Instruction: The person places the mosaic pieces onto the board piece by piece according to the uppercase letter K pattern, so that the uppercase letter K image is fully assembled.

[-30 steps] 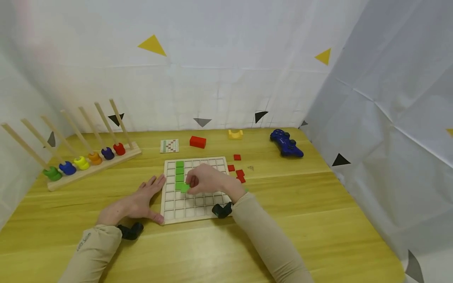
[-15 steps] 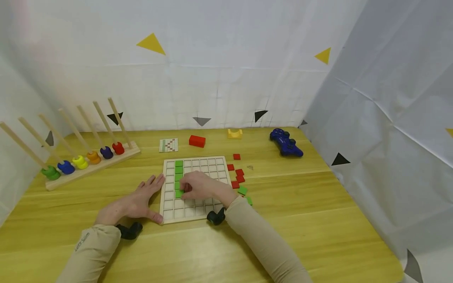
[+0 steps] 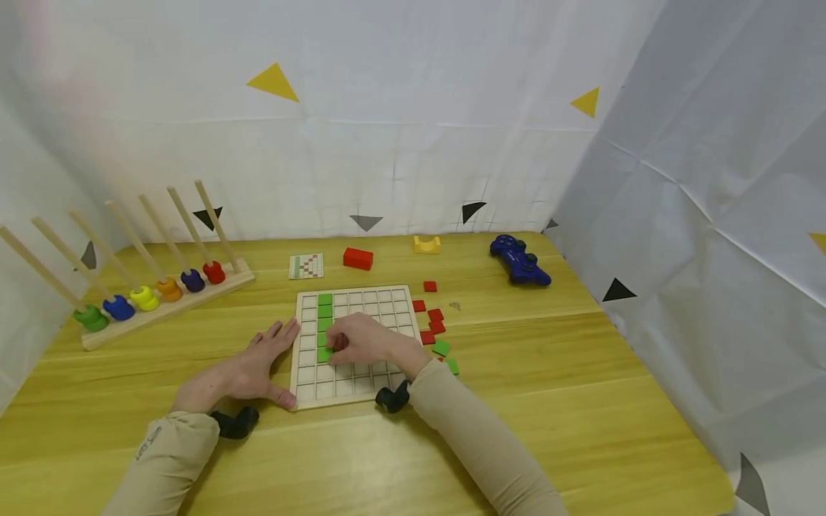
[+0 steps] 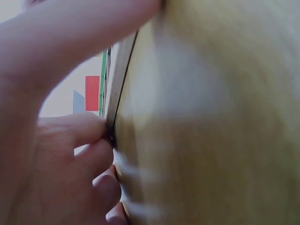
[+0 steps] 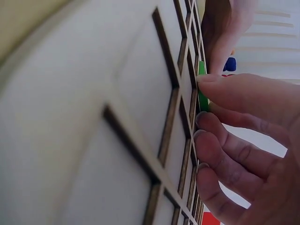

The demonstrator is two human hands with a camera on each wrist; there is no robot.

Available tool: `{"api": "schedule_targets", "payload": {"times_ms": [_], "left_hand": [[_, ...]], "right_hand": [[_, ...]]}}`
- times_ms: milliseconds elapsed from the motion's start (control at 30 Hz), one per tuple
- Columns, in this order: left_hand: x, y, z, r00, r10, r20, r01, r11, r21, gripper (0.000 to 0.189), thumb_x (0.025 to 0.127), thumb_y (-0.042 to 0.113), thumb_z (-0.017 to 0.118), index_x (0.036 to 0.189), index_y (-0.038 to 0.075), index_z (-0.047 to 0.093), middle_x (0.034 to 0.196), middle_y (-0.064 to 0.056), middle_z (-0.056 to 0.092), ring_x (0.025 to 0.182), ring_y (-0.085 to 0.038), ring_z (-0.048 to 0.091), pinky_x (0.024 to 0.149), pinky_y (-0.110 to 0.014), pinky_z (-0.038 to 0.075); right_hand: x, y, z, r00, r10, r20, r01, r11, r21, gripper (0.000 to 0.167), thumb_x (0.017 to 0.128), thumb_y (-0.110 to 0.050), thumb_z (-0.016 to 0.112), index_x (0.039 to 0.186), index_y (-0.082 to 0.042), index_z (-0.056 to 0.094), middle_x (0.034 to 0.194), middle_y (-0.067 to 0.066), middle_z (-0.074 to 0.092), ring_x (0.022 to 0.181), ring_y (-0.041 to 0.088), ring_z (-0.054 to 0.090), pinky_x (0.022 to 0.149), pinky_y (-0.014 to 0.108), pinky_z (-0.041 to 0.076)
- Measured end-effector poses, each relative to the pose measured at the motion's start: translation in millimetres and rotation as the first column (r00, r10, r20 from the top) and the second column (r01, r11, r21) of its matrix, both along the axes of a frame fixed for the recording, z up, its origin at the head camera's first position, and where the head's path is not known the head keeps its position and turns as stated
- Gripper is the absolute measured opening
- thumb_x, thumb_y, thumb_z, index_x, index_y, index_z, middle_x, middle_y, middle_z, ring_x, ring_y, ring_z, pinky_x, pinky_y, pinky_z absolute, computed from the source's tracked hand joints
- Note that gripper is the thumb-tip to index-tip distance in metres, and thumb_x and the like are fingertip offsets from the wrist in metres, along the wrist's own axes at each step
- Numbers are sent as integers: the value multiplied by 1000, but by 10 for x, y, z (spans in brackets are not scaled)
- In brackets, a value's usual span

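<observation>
A wooden grid board (image 3: 325, 390) lies in front of me in the head view, with a column of several green square tiles (image 3: 325, 323) near its left side. My right hand (image 3: 364, 342) is over the board, thumb and index finger pinching the lowest green tile (image 5: 203, 97) at its cell. The other fingers of that hand curl down close to the grid in the right wrist view. My left hand (image 3: 254, 369) rests on the table with spread fingers, fingertips and thumb against the board's left edge.
Loose red tiles (image 3: 436, 314) and green tiles (image 3: 442, 347) lie right of the board. Behind it are a pattern card (image 3: 306, 266), a red block (image 3: 358, 259) and a yellow arch (image 3: 426, 245). A blue game controller (image 3: 520, 260) sits back right; a peg rack (image 3: 174, 309) stands left.
My right hand has moved slightly left and down, bringing its green tile from beside the column to the column's lower end. My left hand has stayed at the board's edge.
</observation>
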State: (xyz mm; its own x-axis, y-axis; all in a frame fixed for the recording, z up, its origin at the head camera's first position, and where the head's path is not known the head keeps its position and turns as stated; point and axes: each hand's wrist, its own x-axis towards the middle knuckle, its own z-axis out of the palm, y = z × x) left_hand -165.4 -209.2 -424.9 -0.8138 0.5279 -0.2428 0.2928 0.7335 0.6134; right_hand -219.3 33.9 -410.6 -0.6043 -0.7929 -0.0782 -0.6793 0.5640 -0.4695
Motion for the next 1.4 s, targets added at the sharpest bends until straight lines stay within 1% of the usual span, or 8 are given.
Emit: {"api": "schedule_targets", "payload": {"times_ms": [167,333,433,700,933,1133,1400], "left_hand": [[4,-1,2,1000,-3,2,3,1000,2,134,68,51,87,159,-2,5,166,-25,-1,151,-48,-7,118,-67,-2],[1,-2,-6,1000,-8,-6,8,1000,1,134,68,51,87,159,-3,5,166,-25,0,150,-49,-6,118,-67,-2],[-3,-1,-11,1000,-7,-7,7,1000,2,134,68,51,87,159,-3,5,166,-25,0,150,-49,-7,118,-67,-2],[-7,10,-14,1000,-6,-5,6,1000,1,133,68,51,87,159,-3,5,166,-25,0,151,-48,-7,118,-67,-2],[-1,15,-4,1000,-5,-1,5,1000,5,133,68,51,87,159,-3,6,166,-24,0,151,-48,-7,117,-68,-2],[4,11,-3,1000,-6,-3,6,1000,2,133,68,51,87,159,-3,6,166,-25,0,150,-49,-7,117,-68,-2],[8,-2,-4,1000,-6,-10,6,1000,8,134,68,51,87,158,-4,6,166,-26,1,150,-49,-6,118,-67,-2]], "right_hand": [[4,-6,4,998,-39,40,40,999,-8,12,89,-23,78,92,-13,71,84,-8,68,76,1,59,69,13,47],[11,-11,15,992,-90,91,91,996,-10,12,87,-22,79,96,-14,76,85,-9,69,76,0,60,69,13,48],[9,-13,10,989,-104,103,106,994,-15,14,87,-22,80,98,-14,78,86,-9,69,76,-1,60,70,13,49],[-9,-14,-5,983,-139,122,141,990,-8,15,85,-22,82,98,-15,78,84,-10,70,75,0,61,70,14,50],[-8,-15,-5,983,-137,124,139,990,-6,15,85,-22,82,98,-15,78,83,-11,69,75,0,61,70,14,49],[-2,-16,7,980,-137,148,139,990,-6,15,86,-20,80,99,-14,77,84,-10,69,76,2,61,70,15,50],[-3,-19,10,981,-135,138,133,991,24,17,87,-21,80,102,-16,75,85,-11,68,78,2,60,70,15,48]]}}
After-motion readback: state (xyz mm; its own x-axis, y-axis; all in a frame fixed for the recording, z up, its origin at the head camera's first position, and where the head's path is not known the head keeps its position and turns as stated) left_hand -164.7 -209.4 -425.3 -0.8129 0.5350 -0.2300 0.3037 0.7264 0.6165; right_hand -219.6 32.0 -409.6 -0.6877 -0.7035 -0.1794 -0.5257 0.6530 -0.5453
